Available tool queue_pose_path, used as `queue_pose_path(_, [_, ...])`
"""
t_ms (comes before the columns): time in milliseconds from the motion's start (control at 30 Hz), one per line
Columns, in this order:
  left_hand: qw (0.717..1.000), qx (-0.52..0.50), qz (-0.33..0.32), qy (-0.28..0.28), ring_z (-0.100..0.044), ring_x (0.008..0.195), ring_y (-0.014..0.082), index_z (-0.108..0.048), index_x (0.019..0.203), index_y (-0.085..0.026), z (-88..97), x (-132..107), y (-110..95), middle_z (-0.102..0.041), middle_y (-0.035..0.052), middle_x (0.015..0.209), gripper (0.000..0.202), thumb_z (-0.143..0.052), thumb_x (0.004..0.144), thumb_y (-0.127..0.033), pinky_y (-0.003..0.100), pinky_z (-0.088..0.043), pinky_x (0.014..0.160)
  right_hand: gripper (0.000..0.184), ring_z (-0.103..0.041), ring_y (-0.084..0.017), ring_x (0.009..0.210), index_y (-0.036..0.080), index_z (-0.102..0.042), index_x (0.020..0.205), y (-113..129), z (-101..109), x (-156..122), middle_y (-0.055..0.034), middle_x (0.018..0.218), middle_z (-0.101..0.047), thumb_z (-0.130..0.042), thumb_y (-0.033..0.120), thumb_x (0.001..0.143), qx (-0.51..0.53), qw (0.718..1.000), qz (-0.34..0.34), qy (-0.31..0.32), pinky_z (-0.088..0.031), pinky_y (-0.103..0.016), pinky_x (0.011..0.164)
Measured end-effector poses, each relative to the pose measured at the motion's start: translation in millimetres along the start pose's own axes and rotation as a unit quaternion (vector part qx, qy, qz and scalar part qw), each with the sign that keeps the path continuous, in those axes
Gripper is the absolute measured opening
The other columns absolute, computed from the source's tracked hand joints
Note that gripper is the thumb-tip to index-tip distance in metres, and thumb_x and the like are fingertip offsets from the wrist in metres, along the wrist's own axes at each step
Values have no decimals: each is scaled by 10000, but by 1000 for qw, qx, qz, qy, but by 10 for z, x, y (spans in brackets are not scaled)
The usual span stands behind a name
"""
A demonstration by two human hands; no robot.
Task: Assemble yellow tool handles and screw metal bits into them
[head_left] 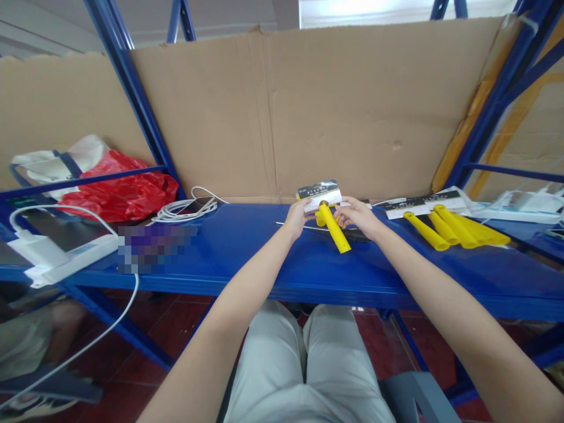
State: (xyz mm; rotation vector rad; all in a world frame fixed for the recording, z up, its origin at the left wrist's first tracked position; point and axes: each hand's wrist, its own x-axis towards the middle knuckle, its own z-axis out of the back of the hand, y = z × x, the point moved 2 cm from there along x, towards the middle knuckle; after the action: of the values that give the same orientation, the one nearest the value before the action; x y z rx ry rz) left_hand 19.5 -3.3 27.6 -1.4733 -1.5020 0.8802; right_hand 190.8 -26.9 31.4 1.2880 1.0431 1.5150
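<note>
In front of me, just above the blue shelf top, I hold a carded yellow-handled tool (335,230). Its black-and-white card (318,194) faces up, and the tapered handle points toward me. My left hand (298,217) pinches the card's left side. At the right side, my right hand (355,214) has its fingers curled around the card and the handle's upper end. Beneath the hands lies a dark flat item (358,235), partly covered, with a thin rod (282,223) sticking out to the left. Several similar yellow handles (456,228) with cards lie to the right.
Coiled white cable (187,210), a white power strip (79,258) and a red plastic bag (126,187) are at the left. A cardboard panel (352,111) rises behind the blue shelf (247,247). Blue posts (141,100) flank it. Another person's leg (66,320) shows at lower left.
</note>
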Motion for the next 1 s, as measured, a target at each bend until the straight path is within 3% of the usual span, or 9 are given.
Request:
queue_pose_path(100, [1000, 11, -9, -8, -703, 838, 211, -695, 899, -134, 9, -3, -3, -753, 90, 848, 163, -571, 797, -165, 309, -551, 736, 119, -588, -93, 466, 200, -555, 862, -2, -3, -11, 19, 623, -678, -671, 217, 877, 0, 1000, -6, 8, -467, -185, 444])
queue_pose_path(367, [993, 73, -53, -76, -689, 1015, 249, -704, 867, -177, 53, 22, -10, -769, 49, 906, 146, -628, 793, -277, 371, -510, 915, 239, -580, -105, 457, 195, -529, 745, -3, -6, 12, 10, 587, -660, -696, 277, 895, -15, 1000, 10, 7, -456, -205, 469])
queue_pose_path(533, [997, 16, -37, -66, -713, 919, 242, -699, 853, -170, 94, 74, -55, -756, 67, 868, 164, -678, 776, -313, 343, -541, 823, 305, -572, -99, 465, 184, -556, 682, 5, 1, 12, -6, 549, -648, -735, 342, 872, -28, 999, 28, 7, -451, -188, 462])
queue_pose_path(667, [992, 12, -51, -113, -702, 935, 192, -683, 879, -191, 175, 95, -135, -749, 42, 955, 115, -634, 825, -280, 291, -532, 799, 327, -568, -96, 462, 184, -573, 668, 14, 23, 10, -7, 533, -636, -769, 380, 842, -22, 999, 37, 14, -452, -180, 450])
queue_pose_path(800, [991, -22, -33, -131, -693, 822, 173, -664, 981, -194, 198, 73, -151, -726, 47, 980, 173, -557, 885, -291, 267, -526, 685, 353, -563, -90, 456, 181, -576, 661, 21, 32, 7, 0, 514, -616, -766, 418, 842, -11, 999, 42, 13, -453, -172, 445])
queue_pose_path(1000, [979, -9, -14, -202, -678, 801, 160, -623, 1067, -183, 262, 67, -133, -699, 57, 998, 219, -513, 881, -147, 244, -528, 634, 414, -552, -94, 459, 182, -576, 648, 38, 36, 5, 1, 498, -593, -749, 507, 836, -13, 999, 41, 3, -458, -179, 438])
